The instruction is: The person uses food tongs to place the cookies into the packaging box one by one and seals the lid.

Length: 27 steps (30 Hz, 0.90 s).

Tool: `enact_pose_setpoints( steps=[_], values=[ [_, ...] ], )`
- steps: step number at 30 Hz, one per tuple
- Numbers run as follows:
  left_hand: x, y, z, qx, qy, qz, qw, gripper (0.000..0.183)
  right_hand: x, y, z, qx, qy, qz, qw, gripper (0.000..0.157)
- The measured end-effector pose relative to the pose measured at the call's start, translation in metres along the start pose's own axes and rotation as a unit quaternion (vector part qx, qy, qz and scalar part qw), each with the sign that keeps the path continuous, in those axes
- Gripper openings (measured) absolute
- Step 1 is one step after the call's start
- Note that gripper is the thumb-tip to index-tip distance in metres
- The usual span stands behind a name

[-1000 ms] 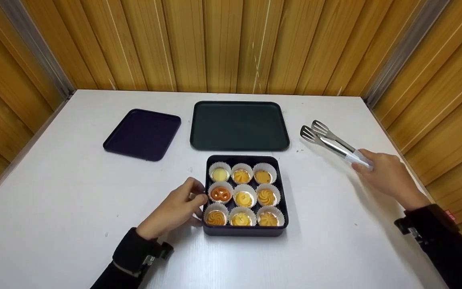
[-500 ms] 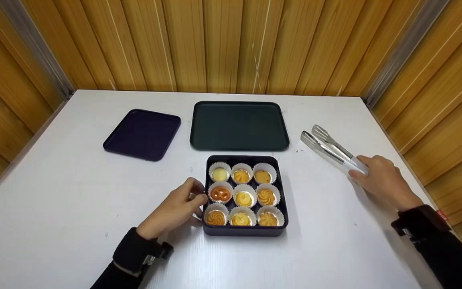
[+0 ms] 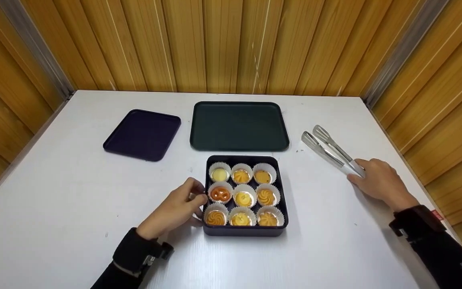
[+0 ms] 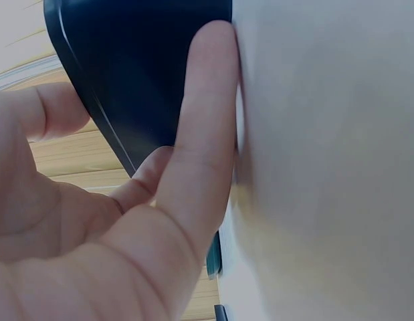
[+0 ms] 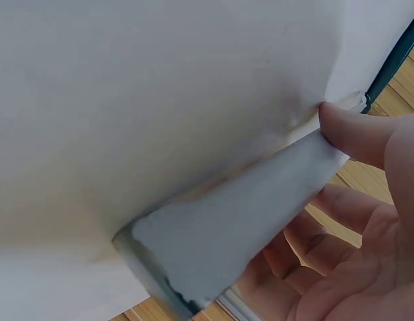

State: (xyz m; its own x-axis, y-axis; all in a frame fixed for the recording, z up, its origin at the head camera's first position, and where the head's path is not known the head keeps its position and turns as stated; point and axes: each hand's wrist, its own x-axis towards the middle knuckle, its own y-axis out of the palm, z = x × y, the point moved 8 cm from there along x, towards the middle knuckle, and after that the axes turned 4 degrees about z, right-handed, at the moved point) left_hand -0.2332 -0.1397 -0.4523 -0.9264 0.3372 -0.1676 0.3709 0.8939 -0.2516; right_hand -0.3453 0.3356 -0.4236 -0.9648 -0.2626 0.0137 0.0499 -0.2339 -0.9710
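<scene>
A dark square box (image 3: 245, 231) stands near the middle of the white table. It holds several paper cups of cookies, including a pretzel-shaped one (image 3: 220, 194) and a swirled one (image 3: 266, 197). My left hand (image 3: 179, 208) rests against the box's left side; in the left wrist view one straight finger (image 4: 207, 127) lies along the dark outer wall. At the right, my right hand (image 3: 381, 182) holds metal serving tongs (image 3: 332, 153) by their pale handle end, the slotted tips spread apart and facing the far left. From the right wrist, the tongs' handle (image 5: 240, 214) sits between thumb and fingers, close to the tabletop.
Behind the box lies a dark green rectangular tray (image 3: 240, 126). A dark purple square lid or tray (image 3: 142, 134) lies to its left. Wood-patterned panels (image 3: 223, 44) enclose the table's back and sides. A few small crumbs dot the white tabletop (image 3: 74, 192).
My right hand has come down and slightly toward me with the tongs, and their tips sit lower and a little wider apart. The left hand and box stay in place.
</scene>
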Motion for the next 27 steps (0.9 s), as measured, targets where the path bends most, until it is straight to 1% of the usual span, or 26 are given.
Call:
enact_pose_setpoints(
  steps=[5, 7, 9, 11, 14, 16, 17, 20, 22, 27],
  values=[
    [0.000, -0.001, 0.000, -0.001, 0.000, -0.001, 1.0000, 0.032, 0.001, -0.001, 0.001, 0.003, 0.006, 0.014, 1.000, 0.065],
    [-0.001, -0.001, 0.000, 0.002, 0.001, -0.002, 1.0000, 0.032, 0.001, -0.004, 0.005, -0.003, 0.006, 0.012, 1.000, 0.068],
    [-0.002, -0.002, 0.001, 0.004, 0.002, -0.002, 1.0000, 0.032, 0.001, -0.009, 0.013, -0.008, 0.003, -0.003, 1.000, 0.070],
    [-0.003, -0.002, 0.000, 0.005, 0.004, -0.002, 1.0000, 0.032, 0.001, -0.016, 0.026, 0.002, -0.004, -0.034, 0.999, 0.069],
    [-0.003, -0.002, 0.000, -0.001, -0.001, 0.000, 1.0000, 0.031, 0.000, -0.024, 0.053, 0.045, -0.027, -0.084, 0.995, 0.063],
    [-0.004, -0.001, 0.000, -0.006, -0.005, 0.001, 1.0000, 0.031, 0.000, -0.026, 0.072, 0.086, -0.046, -0.101, 0.990, 0.060],
    [-0.004, -0.001, 0.000, -0.008, -0.006, 0.001, 0.9999, 0.030, 0.000, -0.025, 0.081, 0.107, -0.055, -0.103, 0.987, 0.060],
    [-0.004, 0.000, 0.000, -0.008, -0.004, 0.002, 1.0000, 0.030, -0.002, -0.018, 0.105, 0.162, -0.068, -0.092, 0.980, 0.061],
    [-0.003, 0.000, -0.001, -0.006, -0.003, 0.003, 1.0000, 0.030, -0.004, -0.012, 0.118, 0.194, -0.069, -0.082, 0.975, 0.060],
    [-0.001, 0.001, -0.001, -0.005, -0.003, 0.002, 1.0000, 0.031, -0.006, 0.004, 0.143, 0.238, -0.058, -0.061, 0.968, 0.059]
  ],
)
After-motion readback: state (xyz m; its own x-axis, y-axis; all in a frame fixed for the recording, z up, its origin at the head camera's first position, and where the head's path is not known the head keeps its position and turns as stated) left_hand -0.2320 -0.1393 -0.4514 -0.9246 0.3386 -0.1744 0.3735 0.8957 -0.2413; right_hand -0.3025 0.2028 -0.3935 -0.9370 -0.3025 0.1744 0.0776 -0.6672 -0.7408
